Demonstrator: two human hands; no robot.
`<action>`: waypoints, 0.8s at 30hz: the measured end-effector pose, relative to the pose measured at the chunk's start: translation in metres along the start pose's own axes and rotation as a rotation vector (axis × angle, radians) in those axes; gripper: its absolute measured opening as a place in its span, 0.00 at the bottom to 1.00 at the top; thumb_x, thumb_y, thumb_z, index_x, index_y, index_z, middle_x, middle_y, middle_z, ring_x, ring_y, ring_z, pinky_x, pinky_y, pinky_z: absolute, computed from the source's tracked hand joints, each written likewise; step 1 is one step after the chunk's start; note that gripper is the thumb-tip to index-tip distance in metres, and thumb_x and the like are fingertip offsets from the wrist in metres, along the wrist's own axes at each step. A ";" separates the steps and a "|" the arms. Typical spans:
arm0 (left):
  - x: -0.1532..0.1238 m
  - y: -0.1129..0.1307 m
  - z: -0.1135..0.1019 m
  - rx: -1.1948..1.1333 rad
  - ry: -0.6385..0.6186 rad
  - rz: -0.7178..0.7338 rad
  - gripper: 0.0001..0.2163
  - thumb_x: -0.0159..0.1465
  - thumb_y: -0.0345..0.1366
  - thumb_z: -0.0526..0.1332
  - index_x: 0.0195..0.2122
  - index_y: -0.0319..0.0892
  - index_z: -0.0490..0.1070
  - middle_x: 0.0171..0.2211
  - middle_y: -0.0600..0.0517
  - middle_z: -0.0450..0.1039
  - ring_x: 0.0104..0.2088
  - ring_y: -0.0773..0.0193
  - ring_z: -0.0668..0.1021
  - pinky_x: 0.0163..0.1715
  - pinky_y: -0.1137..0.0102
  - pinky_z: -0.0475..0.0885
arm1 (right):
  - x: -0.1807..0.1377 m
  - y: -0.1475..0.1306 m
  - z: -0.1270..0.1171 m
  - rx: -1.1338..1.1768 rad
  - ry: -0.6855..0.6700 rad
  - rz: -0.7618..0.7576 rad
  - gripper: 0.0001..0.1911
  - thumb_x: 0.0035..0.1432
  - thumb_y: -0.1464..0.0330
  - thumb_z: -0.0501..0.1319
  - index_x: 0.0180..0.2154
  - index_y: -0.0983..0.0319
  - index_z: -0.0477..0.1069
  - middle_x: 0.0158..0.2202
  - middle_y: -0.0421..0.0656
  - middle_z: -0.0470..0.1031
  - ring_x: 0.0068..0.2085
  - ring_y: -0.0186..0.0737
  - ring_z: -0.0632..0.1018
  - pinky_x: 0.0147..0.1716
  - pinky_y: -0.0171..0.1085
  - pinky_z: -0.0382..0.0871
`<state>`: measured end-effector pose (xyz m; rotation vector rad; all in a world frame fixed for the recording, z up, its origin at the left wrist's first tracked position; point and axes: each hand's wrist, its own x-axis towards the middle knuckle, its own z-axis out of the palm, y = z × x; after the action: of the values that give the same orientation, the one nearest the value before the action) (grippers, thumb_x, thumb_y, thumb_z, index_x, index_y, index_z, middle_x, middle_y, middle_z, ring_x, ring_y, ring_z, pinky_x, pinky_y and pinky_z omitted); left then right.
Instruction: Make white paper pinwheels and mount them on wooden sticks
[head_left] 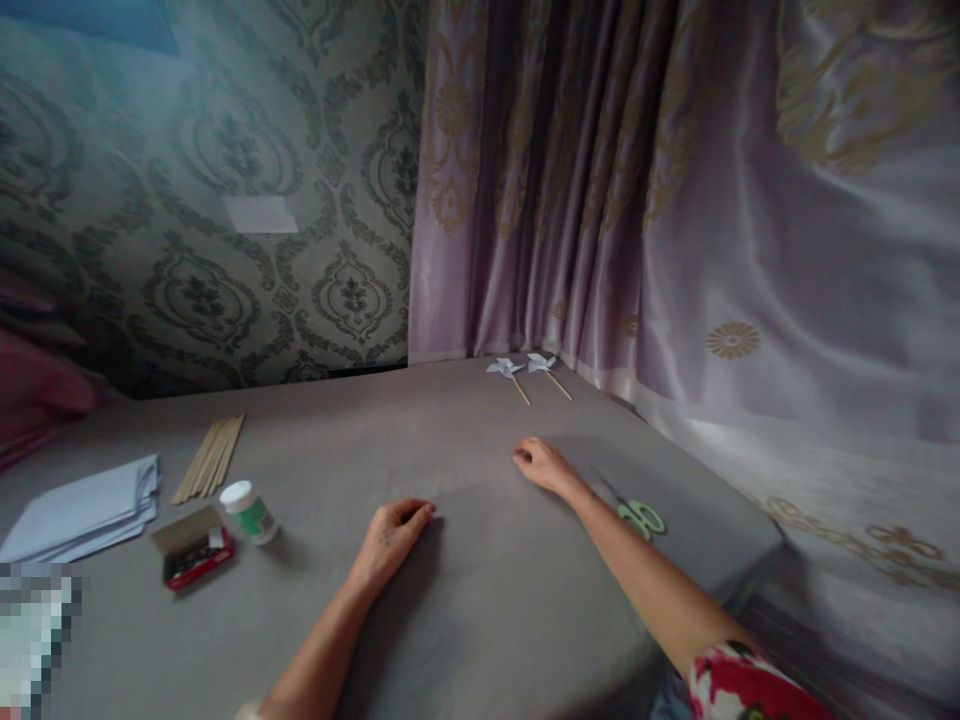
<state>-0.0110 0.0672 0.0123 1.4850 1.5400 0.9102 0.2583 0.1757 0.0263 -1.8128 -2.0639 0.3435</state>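
Observation:
My left hand [399,530] rests near the middle of the grey cloth-covered table, its fingers curled in and the thumb close to them. Nothing shows in its grip. Further forward and to the right, my right hand [541,464] is loosely closed just over the cloth, also with no object visible in it. Green-handled scissors [642,518] lie to the right of my right forearm. Beyond that hand, two white paper pinwheels [505,370] on thin sticks lie at the far edge. A white bottle with a green label [251,514] stands to the left of my left hand.
An open red box [196,572] of small dark items sits beside the bottle. Behind it lie a bundle of wooden sticks [211,458] and a stack of white paper [82,508]. Curtains [705,250] hang along the table's right and back edges.

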 end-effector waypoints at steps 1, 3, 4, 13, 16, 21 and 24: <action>0.001 -0.001 0.000 0.014 0.000 0.005 0.24 0.54 0.54 0.56 0.35 0.37 0.77 0.27 0.50 0.76 0.28 0.59 0.74 0.28 0.70 0.65 | -0.014 0.003 -0.004 0.004 -0.012 -0.027 0.11 0.56 0.69 0.61 0.42 0.60 0.76 0.47 0.44 0.77 0.50 0.38 0.75 0.50 0.30 0.63; 0.002 -0.004 0.001 0.037 -0.004 0.024 0.23 0.55 0.53 0.55 0.35 0.37 0.77 0.28 0.49 0.77 0.30 0.58 0.75 0.28 0.70 0.66 | -0.040 0.014 -0.016 -0.002 -0.007 -0.029 0.12 0.58 0.67 0.58 0.42 0.60 0.77 0.43 0.44 0.79 0.46 0.38 0.77 0.46 0.31 0.66; 0.003 -0.004 0.002 0.049 -0.006 0.036 0.23 0.55 0.52 0.55 0.35 0.38 0.77 0.29 0.49 0.77 0.30 0.58 0.75 0.28 0.70 0.66 | -0.052 0.021 -0.023 -0.010 0.007 -0.012 0.13 0.59 0.67 0.56 0.42 0.61 0.76 0.42 0.45 0.79 0.44 0.39 0.78 0.44 0.31 0.67; -0.003 0.010 -0.008 0.131 -0.087 0.061 0.19 0.53 0.49 0.55 0.33 0.40 0.78 0.31 0.49 0.79 0.33 0.56 0.78 0.30 0.70 0.69 | -0.129 0.108 -0.054 -0.227 0.189 0.127 0.13 0.57 0.68 0.54 0.38 0.63 0.76 0.39 0.51 0.78 0.40 0.46 0.78 0.42 0.39 0.67; -0.011 0.010 -0.015 0.111 -0.134 0.064 0.20 0.52 0.50 0.57 0.37 0.40 0.78 0.35 0.48 0.80 0.35 0.56 0.79 0.34 0.69 0.70 | -0.133 0.120 -0.049 -0.219 0.169 0.078 0.11 0.56 0.68 0.55 0.35 0.61 0.75 0.37 0.48 0.78 0.39 0.44 0.78 0.41 0.37 0.67; -0.029 0.009 -0.030 0.115 -0.162 0.042 0.22 0.53 0.51 0.58 0.39 0.39 0.78 0.38 0.47 0.80 0.39 0.55 0.78 0.37 0.69 0.70 | -0.122 0.123 -0.050 -0.292 0.157 0.195 0.10 0.54 0.67 0.57 0.36 0.63 0.74 0.38 0.51 0.78 0.41 0.46 0.78 0.40 0.37 0.67; -0.040 0.007 -0.039 0.105 -0.117 0.007 0.22 0.54 0.52 0.57 0.37 0.39 0.78 0.35 0.47 0.80 0.36 0.56 0.78 0.34 0.70 0.69 | -0.116 0.127 -0.054 -0.252 0.082 0.269 0.11 0.52 0.65 0.58 0.37 0.62 0.73 0.38 0.50 0.79 0.40 0.46 0.79 0.37 0.37 0.68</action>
<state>-0.0429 0.0286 0.0377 1.5901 1.5178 0.7420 0.4074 0.0764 0.0083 -2.2222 -1.8788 0.0778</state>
